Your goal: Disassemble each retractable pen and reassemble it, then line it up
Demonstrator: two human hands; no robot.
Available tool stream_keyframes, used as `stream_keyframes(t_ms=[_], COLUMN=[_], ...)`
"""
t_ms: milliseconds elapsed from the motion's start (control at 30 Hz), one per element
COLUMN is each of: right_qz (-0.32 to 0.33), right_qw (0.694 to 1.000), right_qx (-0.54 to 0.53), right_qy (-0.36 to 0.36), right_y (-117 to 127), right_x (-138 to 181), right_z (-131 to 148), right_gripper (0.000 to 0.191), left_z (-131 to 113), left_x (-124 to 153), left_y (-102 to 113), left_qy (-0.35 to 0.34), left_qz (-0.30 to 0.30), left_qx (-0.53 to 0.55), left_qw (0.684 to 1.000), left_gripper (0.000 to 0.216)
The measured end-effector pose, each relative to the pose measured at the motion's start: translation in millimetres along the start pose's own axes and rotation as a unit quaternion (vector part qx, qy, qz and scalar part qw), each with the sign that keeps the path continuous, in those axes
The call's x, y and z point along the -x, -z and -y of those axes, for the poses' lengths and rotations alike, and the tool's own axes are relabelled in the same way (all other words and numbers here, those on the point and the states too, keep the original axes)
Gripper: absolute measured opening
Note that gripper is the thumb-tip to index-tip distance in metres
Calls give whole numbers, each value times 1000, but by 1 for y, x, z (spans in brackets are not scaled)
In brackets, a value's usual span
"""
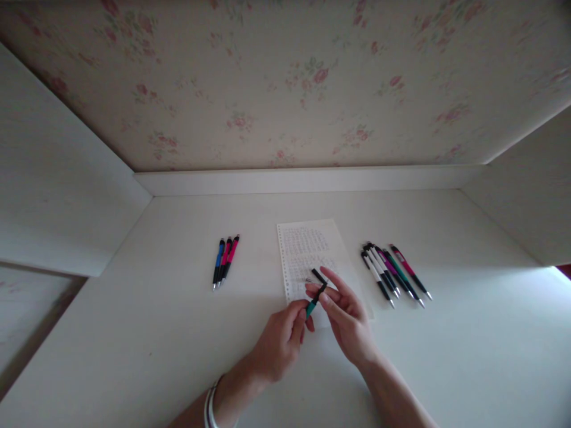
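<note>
You had the green pen [311,308] in front of you, over the lined sheet [307,255] on the desk [178,339], its long axis running from 7 to 1 o'clock. Your left hand [282,340] pinched the green barrel at the 7 o'clock end, thumb against fingers. Your right hand [350,326] came in from 4 o'clock, nearer the dark end, thumb and fingers curved about it, index finger extended; whether they pressed on it, I could not tell. Just past that end, a black piece [317,274] slanted from 10 to 4 o'clock; whether it joined the pen was unclear. From your hands, three pens [225,260] lay at 10 o'clock, a larger group of pens [394,273] at 2.
</note>
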State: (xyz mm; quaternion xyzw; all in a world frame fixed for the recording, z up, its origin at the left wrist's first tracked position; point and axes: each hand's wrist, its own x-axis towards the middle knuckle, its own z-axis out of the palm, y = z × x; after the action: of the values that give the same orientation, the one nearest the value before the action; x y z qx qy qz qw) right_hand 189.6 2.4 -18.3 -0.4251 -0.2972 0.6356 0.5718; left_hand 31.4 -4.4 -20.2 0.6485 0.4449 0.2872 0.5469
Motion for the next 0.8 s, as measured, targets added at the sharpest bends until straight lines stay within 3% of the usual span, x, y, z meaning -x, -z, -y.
stream_keyframes(t_ms=[100,200,300,400,533,633,800], right_qz=[19,-5,-34,-16,6,-23,-29], right_qw=[999,999,998,1000,999,997,999], right_qx=[0,17,27,21,15,24,21], right_qy=[26,50,35,10,38,63,25], right_y=[-5,-6,-2,1,-2,0,6], right_x=[0,-3,-4,-2,-1,-5,-5], right_z=[0,-1,-2,0,0,-1,0], right_gripper=[48,40,40,46,42,36,43], left_z=[-1,-1,1,0,-3,-2,2], left_x=[0,0,0,0,-1,0,0], left_y=[1,0,0,0,1,1,-1], left_qy=[-8,-10,-3,2,-4,-11,-5], left_qz=[-1,-3,-3,-3,1,-2,-6], left_qx=[-11,-14,-6,-2,-21,-23,-14], left_qw=[1000,1000,1000,1000,1000,1000,1000], left_gripper=[34,34,34,35,36,35,35])
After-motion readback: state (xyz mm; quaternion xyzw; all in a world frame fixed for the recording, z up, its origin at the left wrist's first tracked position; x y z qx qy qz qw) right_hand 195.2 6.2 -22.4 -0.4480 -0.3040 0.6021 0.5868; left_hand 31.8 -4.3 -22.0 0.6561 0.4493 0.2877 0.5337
